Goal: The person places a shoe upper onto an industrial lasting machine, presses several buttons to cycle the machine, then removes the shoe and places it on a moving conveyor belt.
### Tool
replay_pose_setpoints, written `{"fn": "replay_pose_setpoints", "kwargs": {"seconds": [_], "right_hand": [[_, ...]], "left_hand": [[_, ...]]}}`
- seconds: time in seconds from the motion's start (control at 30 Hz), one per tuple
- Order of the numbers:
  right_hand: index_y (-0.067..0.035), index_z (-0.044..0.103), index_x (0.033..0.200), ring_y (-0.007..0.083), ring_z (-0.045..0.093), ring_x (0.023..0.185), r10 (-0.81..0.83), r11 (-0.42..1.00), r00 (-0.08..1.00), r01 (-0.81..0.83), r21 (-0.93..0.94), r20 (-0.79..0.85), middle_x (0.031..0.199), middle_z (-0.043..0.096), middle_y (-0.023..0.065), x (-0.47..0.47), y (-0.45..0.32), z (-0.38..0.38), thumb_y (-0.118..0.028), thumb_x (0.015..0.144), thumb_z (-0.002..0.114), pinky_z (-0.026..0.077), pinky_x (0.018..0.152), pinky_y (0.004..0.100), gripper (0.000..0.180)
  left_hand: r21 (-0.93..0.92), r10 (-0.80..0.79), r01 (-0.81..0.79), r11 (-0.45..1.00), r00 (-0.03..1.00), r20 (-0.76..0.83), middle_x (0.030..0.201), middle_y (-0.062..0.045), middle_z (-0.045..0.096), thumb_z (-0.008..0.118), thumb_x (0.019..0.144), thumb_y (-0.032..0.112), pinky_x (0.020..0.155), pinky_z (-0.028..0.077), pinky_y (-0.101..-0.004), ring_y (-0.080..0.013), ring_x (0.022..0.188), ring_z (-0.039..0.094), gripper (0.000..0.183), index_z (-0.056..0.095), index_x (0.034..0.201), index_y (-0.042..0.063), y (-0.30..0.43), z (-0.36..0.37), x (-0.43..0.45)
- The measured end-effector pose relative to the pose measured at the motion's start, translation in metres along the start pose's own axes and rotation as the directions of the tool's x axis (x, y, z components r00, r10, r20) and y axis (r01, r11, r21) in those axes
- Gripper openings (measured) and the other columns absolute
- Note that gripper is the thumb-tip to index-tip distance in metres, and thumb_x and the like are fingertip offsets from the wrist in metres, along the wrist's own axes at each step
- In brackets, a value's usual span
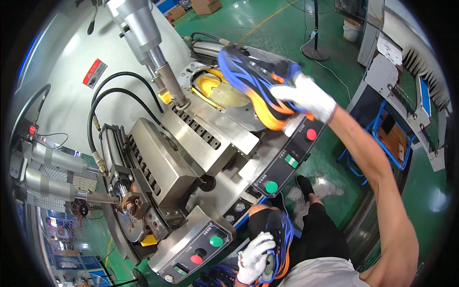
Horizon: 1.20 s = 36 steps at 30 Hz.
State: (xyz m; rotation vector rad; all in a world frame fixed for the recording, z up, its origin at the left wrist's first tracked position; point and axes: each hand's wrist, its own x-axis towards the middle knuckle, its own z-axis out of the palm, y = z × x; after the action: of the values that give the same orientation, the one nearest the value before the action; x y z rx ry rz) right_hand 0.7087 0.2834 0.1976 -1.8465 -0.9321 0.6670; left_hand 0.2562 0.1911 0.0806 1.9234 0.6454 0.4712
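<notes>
My right hand, in a white knit glove, grips a black and blue sneaker with an orange and yellow sole. That shoe is slightly blurred and hangs over the far station of a metal shoe press, beside a yellow-edged mould seat. Low in the view, my left hand, also gloved, holds a second blue, black and orange sneaker near its collar, close to my thigh. Something grey shows in the collar opening. Part of this shoe is covered by the glove.
Control panels with a green button and a red button front the press. A steel ram comes down between stations. More sneakers lie at the bottom edge. A blue-framed stool and a brush-curtained machine stand right.
</notes>
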Motion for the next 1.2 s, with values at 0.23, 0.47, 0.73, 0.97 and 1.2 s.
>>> {"fn": "replay_pose_setpoints", "kwargs": {"seconds": [0.23,0.47,0.73,0.97,1.2], "right_hand": [[0.0,0.075,0.108,0.0375,0.074,0.092,-0.149,0.638,0.949,0.307,-0.706,0.278,0.104,0.075,0.027,0.198,-0.04,0.136,-0.037,0.078,0.071,0.058,0.083,0.0445,0.048],[0.003,0.074,0.098,0.0391,0.072,0.101,-0.25,0.598,0.942,0.331,-0.73,0.223,0.111,0.074,0.0266,0.224,0.0,0.181,-0.045,0.079,0.069,0.056,0.09,0.0446,0.051],[0.009,0.05,0.143,0.0441,0.065,0.121,-0.636,0.678,0.772,0.561,-0.474,0.003,0.129,0.064,0.0334,0.076,-0.033,0.167,-0.039,0.09,0.07,0.052,0.105,0.0455,0.074],[0.001,0.047,0.154,0.047,0.028,0.156,-0.55,0.659,0.801,0.589,-0.468,0.234,0.166,0.034,0.0266,-0.149,0.103,0.22,-0.05,0.093,0.07,0.02,0.13,0.0525,0.082],[0.005,0.029,0.162,0.0429,0.024,0.158,-0.419,0.859,0.903,0.429,-0.279,0.099,0.169,0.027,0.0277,-0.234,0.108,0.149,-0.05,0.1,0.063,0.021,0.129,0.0474,0.089]], "left_hand": [[-0.043,-0.094,0.096,0.994,0.994,0.06,0.137,-0.015,0.068,0.057,0.093,0.011,0.119,0.043,-0.044,-0.0369,0.138,0.057,0.033,0.078,0.119,0.012,-0.033,-0.002,-0.053],[-0.196,-0.107,0.134,0.971,0.984,0.142,0.136,-0.014,0.068,0.053,0.097,0.025,0.124,0.034,-0.0447,-0.0346,0.138,0.055,0.038,0.076,0.12,0.006,-0.053,-0.009,-0.052],[-0.057,0.021,-0.017,0.998,0.997,0.071,0.128,-0.015,0.068,0.073,0.085,0.002,0.117,0.042,-0.0477,-0.0348,0.131,0.06,0.034,0.074,0.118,0.008,-0.068,0.002,-0.06],[-0.087,0.073,-0.068,0.994,0.996,0.054,0.13,-0.017,0.069,0.066,0.087,-0.004,0.12,0.04,-0.0438,-0.0337,0.134,0.06,0.034,0.074,0.119,0.005,-0.052,0.013,-0.054],[0.062,0.094,-0.086,0.994,0.988,-0.126,0.117,-0.013,0.07,0.067,0.091,-0.003,0.109,0.048,-0.0385,-0.0291,0.117,0.066,0.024,0.071,0.114,0.003,-0.015,0.044,-0.036]]}}
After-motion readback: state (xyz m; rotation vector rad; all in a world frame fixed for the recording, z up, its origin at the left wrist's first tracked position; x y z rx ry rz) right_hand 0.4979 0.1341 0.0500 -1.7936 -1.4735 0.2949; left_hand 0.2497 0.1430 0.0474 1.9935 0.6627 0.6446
